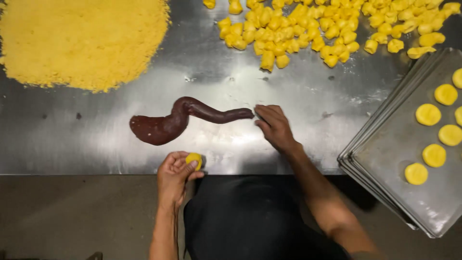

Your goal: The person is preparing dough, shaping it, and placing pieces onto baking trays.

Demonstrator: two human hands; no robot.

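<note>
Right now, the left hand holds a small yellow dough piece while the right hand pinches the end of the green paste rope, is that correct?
Not quite: the paste rope is dark reddish-brown, not green, as the head view shows. The left hand does hold the small yellow dough piece, and the right hand is at the rope's end.

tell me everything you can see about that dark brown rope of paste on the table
The dark brown paste is smooth, glossy and soft-looking. It lies flat on the steel table, a fat lump at its left end thinning into a wavy rope toward the right. The right hand has its fingertips at the thin end.
</note>
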